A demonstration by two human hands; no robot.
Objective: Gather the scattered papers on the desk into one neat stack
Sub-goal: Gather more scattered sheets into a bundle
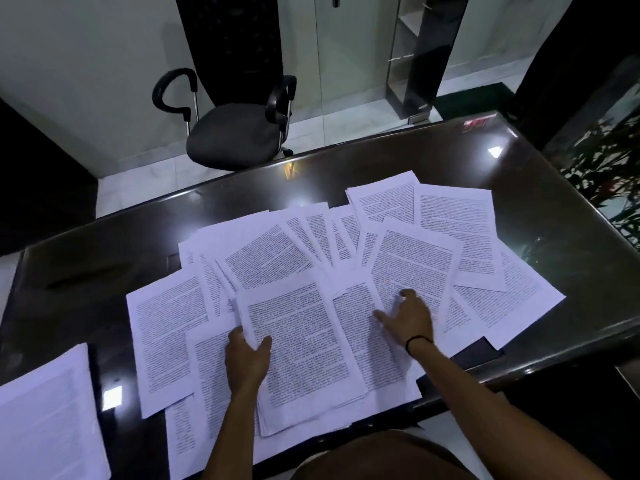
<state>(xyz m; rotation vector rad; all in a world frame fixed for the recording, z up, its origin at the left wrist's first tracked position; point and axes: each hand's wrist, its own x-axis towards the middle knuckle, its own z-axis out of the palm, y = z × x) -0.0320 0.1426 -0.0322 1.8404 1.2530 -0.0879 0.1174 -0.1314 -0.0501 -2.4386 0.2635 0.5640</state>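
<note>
Left arm: bare forearm reaching forward from the lower middle of the view, wrist straight.
Left hand (246,358): back of the hand up, thumb out to the right and lying on top, fingers curled under and pinching a paper edge.
Right arm: bare forearm coming in from the lower right, angled up and to the left, thin dark band on the wrist.
Right hand (408,320): palm down, fingers spread and fairly straight, pressing flat; thumb stretched out to the left.
</note>
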